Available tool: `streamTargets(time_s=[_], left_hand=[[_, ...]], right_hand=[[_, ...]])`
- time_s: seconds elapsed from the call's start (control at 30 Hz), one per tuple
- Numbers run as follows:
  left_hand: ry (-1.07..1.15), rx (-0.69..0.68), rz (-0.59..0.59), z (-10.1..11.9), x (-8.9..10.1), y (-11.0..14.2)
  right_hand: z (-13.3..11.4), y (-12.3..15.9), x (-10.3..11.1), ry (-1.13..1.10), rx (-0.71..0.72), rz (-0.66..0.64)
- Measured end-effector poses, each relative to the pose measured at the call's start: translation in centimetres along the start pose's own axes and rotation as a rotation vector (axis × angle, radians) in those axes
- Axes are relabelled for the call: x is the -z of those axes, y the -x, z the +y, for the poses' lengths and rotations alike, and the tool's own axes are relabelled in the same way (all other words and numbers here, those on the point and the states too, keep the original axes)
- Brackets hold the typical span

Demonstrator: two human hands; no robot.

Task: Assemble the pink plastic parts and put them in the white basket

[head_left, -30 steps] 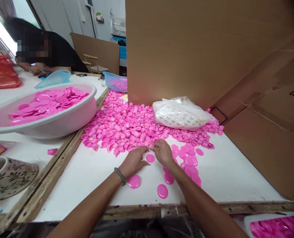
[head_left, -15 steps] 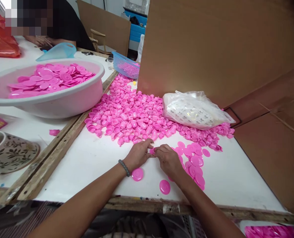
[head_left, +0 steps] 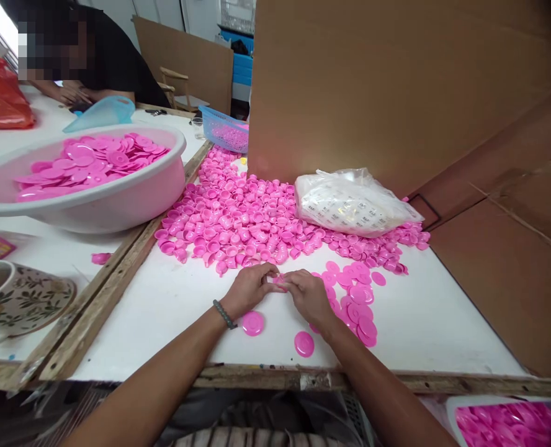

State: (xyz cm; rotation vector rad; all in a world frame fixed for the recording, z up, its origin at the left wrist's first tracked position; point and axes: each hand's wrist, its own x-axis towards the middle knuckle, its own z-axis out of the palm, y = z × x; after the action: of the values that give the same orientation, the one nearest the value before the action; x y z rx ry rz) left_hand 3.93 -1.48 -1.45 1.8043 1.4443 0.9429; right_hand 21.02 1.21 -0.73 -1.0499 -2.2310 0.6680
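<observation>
My left hand [head_left: 247,290], with a grey-green bead bracelet at the wrist, is closed in a pinch. Opposite it, my right hand [head_left: 309,297] pinches too. Between their fingertips sits a small pink plastic piece [head_left: 280,281], mostly covered; whether it is a toy cup, a saucer or both I cannot tell. Below the hands lie a pink toy saucer [head_left: 253,323] and another pink saucer [head_left: 304,344]. A scatter of pink saucers [head_left: 362,293] spreads beside my right hand. Just beyond both hands begins a wide heap of pink toy cups [head_left: 238,217].
A white basin [head_left: 117,208] of pink discs stands left of the wooden strip [head_left: 117,279]. Nearer is a flowered mug [head_left: 38,298]. A plastic bag [head_left: 357,202] rests on the heap before a cardboard sheet [head_left: 396,81]. Across the table, a person [head_left: 121,56] leans over.
The camera view has shifted slightly, and more of the box of pink pieces at bottom right shows. Both hands stay together on the small pink piece, with the fingers slightly rearranged.
</observation>
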Motion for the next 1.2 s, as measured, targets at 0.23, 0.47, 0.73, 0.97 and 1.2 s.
streamTargets(time_s=[0.23, 0.47, 0.73, 0.97, 1.2], left_hand=[[0.178, 0.057, -0.044, 0.8, 0.6, 0.3], [0.273, 0.176, -0.051, 1.0, 0.5, 0.3], [0.421, 0.303, -0.11, 0.7, 0.8, 0.3], [0.589, 0.553, -0.108, 0.8, 0.6, -0.4], [0.575, 0.53, -0.131, 1.0, 0.7, -0.6]], right_hand=[[-0.7, -0.2, 0.0, -0.491, -0.507, -0.125], [-0.8, -0.1, 0.2, -0.205, -0.288, -0.049], [-0.7, 0.5, 0.9, -0.036, 0.048, -0.178], [-1.1, -0.8, 1.2, 0.235, 0.141, -0.299], [-1.5, -0.8, 0.8, 0.305, 0.101, -0.255]])
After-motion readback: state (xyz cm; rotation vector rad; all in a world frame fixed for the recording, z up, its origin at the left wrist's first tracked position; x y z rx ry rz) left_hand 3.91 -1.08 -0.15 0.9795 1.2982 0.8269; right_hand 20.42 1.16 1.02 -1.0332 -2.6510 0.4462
